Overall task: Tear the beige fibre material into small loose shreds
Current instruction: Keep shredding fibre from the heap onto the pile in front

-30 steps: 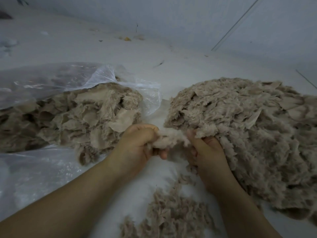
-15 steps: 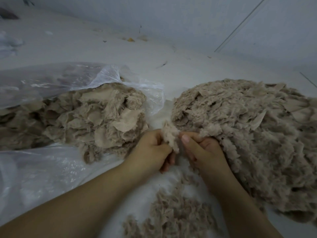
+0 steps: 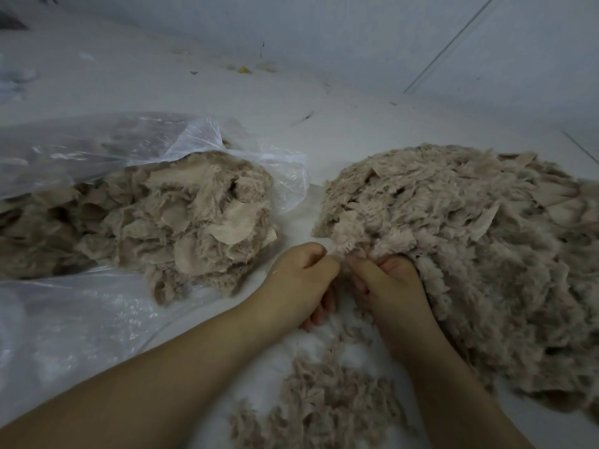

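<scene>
My left hand [image 3: 301,280] and right hand [image 3: 387,280] meet knuckle to knuckle at the near edge of the large heap of beige fibre material [image 3: 470,254], which spreads away to my right. Both hands are curled closed, each pinching the same fluffy tuft [image 3: 345,241] that sticks up from between them and joins the heap's edge; my right hand is partly tucked under the overhanging fibre. Directly below the hands, nearer to me, lies a small scatter of loose shreds [image 3: 327,403] on the white surface [image 3: 324,131]. To my left, well apart from the hands, a second mass of beige fibre pieces [image 3: 168,222], some showing flat woven backing, spills from the mouth of a clear plastic bag [image 3: 97,150]; more clear plastic sheeting [image 3: 64,325] lies flat beneath my left forearm. A few small specks of debris [image 3: 243,69] sit far back near the wall. No brand, label or legible writing is visible on any item.
</scene>
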Tool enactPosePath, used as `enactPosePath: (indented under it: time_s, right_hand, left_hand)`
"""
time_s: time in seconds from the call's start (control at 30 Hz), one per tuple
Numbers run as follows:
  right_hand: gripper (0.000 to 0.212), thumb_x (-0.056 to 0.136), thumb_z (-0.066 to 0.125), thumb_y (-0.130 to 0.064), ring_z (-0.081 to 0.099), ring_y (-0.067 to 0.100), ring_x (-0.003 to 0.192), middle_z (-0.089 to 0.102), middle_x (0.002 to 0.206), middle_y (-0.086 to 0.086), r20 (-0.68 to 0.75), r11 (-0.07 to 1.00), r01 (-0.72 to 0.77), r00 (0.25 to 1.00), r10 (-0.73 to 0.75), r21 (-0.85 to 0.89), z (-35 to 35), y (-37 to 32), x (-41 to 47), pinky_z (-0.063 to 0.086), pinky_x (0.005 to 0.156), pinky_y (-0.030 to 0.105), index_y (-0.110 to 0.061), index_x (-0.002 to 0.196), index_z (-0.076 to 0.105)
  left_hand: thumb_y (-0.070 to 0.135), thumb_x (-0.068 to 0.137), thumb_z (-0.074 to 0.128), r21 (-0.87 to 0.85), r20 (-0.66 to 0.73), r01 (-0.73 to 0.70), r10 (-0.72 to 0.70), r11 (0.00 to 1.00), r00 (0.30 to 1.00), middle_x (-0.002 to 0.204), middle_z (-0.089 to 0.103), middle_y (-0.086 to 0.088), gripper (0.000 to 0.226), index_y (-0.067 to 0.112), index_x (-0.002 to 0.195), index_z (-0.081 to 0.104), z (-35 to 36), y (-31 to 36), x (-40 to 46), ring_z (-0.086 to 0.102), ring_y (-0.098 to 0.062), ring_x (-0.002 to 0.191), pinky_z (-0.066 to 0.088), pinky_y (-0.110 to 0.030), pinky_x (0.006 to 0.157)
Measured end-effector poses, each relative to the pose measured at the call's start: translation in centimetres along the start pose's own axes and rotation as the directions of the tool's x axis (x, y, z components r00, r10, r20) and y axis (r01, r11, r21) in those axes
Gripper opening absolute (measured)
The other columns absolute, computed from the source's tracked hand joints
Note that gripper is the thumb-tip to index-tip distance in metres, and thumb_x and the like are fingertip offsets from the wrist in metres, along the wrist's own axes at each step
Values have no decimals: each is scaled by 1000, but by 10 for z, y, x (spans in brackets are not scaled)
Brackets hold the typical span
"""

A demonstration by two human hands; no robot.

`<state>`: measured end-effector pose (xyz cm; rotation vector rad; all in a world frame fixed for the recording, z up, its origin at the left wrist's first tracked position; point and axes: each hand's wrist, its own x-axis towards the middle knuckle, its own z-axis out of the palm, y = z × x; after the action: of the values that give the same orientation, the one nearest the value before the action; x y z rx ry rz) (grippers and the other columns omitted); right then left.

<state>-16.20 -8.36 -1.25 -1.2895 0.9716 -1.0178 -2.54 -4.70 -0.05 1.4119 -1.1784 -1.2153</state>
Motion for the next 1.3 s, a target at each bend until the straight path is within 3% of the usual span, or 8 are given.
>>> enactPosePath:
  time_s: [0.13,0.43,0.7,0.83,0.93,1.07,1.17,1.3]
  right_hand:
    - [25,89,62,-26,70,29,84,73,85,17,132,999,33,991,-36,30,0,-1,-2,55,78,39,-6,93,75]
    - [35,81,62,-30,36,17,43,42,49,7,60,999,7,998,-5,-41,-2,-3,-2,32,46,29,-18,50,51]
    - [32,89,60,-30,65,47,99,69,101,29,120,992,-50,992,36,113,0,-1,-1,50,92,57,-4,101,73]
    - [48,85,65,-36,53,44,73,53,84,48,59,988,-75,996,68,131,1,-1,0,46,72,55,11,86,64]
    - [45,85,69,-35,30,16,42,36,45,9,-57,984,-64,996,74,169,-6,0,3,26,48,28,-18,48,50]
    - [50,82,66,-43,21,13,39,29,43,0,-53,993,-59,996,64,99,-2,-2,2,14,44,29,-22,44,41]
    - [53,79,66,-50,21,13,38,29,41,0,-64,995,-81,994,84,59,-2,-2,1,16,45,27,-22,44,39]
    - [53,82,68,-47,41,22,50,47,53,13,-6,995,-44,999,45,84,-2,-3,0,35,54,34,-2,55,55]
  left_hand:
    - [41,86,67,6,-125,-116,115,993,985,66,53,-16,38,9,97,49,0,-1,4,49,-25,38,37,-23,32]
    - [17,102,45,-236,-286,-193,122,952,951,49,52,-8,36,8,68,53,-6,-2,2,47,-24,33,33,-22,32]
    - [14,100,49,-238,-208,-165,116,957,971,52,51,-8,32,4,71,54,-1,1,-1,45,-18,38,40,-24,36]
    - [14,101,46,-327,-274,-199,109,924,956,52,52,-10,35,3,69,54,-4,0,-4,41,-21,34,35,-22,36]
    - [9,102,40,-313,-334,-267,158,911,929,49,49,-8,34,9,73,56,-14,3,-7,37,-21,32,28,-17,36]
    - [-1,86,61,-111,96,-190,200,976,975,55,58,-7,21,17,77,68,-34,12,-13,47,-21,38,33,-19,38]
    - [14,78,69,195,583,-161,18,968,812,77,68,-4,18,16,96,70,-46,23,-20,59,-20,54,41,-24,44]
    - [53,67,81,126,242,-126,93,984,966,58,57,-8,52,9,82,59,-32,22,-16,50,-15,45,36,-24,40]
